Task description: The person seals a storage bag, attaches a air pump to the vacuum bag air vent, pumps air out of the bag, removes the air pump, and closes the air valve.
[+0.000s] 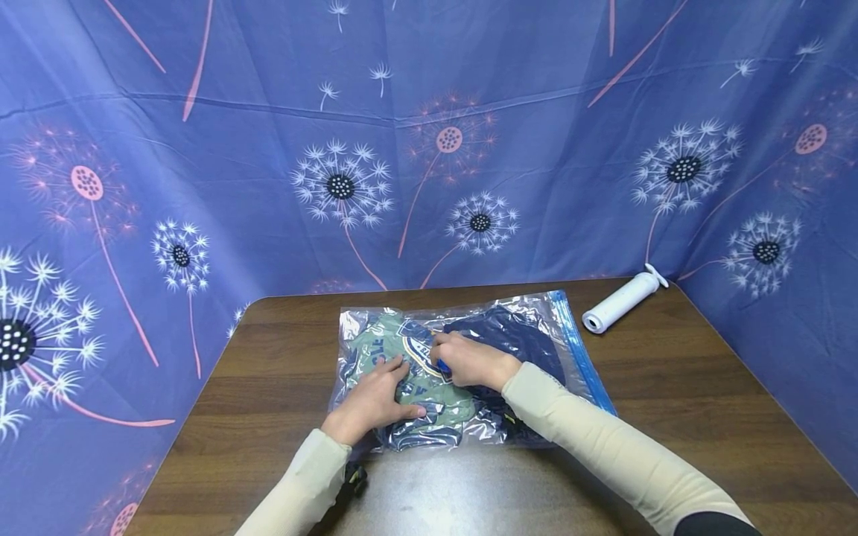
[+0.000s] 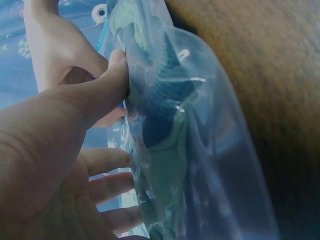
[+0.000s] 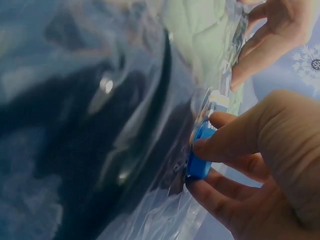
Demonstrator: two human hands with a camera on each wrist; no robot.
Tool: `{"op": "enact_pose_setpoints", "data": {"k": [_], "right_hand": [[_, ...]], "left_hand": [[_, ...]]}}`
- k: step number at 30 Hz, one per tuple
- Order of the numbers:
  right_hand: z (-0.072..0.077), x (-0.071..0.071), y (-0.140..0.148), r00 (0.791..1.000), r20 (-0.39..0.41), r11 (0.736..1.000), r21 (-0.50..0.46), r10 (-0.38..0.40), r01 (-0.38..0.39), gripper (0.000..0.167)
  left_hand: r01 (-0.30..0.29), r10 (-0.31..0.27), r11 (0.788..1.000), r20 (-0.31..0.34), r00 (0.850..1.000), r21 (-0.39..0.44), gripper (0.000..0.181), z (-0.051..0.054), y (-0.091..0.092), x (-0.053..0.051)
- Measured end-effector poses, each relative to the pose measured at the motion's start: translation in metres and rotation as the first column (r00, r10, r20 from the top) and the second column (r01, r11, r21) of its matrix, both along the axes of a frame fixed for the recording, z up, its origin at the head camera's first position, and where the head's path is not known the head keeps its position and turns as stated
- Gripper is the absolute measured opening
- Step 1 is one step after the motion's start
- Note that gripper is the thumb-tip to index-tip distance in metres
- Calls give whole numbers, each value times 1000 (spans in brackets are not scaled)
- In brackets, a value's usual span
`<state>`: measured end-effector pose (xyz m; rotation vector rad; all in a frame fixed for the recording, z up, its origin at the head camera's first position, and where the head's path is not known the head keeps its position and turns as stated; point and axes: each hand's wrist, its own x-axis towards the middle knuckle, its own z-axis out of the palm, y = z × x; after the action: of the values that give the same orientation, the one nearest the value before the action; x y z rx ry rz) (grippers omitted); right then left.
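Note:
A clear plastic vacuum storage bag lies flat on the table with folded clothes inside. On its left half is a green printed garment, and on the right a dark navy one. My right hand pinches a round blue valve cap on the bag's upper face, thumb on one side and fingertips on the other. My left hand rests on the bag's left part with fingers spread, as the left wrist view shows too. Whether the cap is seated or loose cannot be told.
A white hand pump lies at the table's back right, beyond the bag's blue zip edge. Near my left wrist sits a small dark object. Blue dandelion-print cloth hangs around the brown wooden table.

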<state>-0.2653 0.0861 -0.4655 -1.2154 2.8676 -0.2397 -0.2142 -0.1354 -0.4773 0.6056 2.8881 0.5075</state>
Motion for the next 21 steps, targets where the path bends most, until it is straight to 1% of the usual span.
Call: {"op": "enact_pose_setpoints", "data": {"k": [4, 9, 14, 16, 21], "right_hand": [[2, 1, 1, 1000, 10, 1000, 14, -19, 19, 39], [2, 1, 1, 999, -5, 999, 24, -32, 32, 40], [0, 0, 2, 997, -56, 999, 18, -44, 45, 29], [0, 0, 3, 997, -61, 998, 20, -54, 55, 26], [0, 0, 4, 996, -45, 997, 13, -77, 78, 33]], "left_hand": [[-2, 2, 1000, 1, 1000, 2, 98, 0, -1, 0], [-6, 6, 1000, -1, 1000, 0, 98, -1, -1, 0], [-6, 6, 1000, 2, 1000, -4, 98, 0, -1, 0], [-6, 6, 1000, 2, 1000, -6, 98, 0, -1, 0], [-9, 9, 1000, 8, 1000, -10, 98, 0, -1, 0]]}}
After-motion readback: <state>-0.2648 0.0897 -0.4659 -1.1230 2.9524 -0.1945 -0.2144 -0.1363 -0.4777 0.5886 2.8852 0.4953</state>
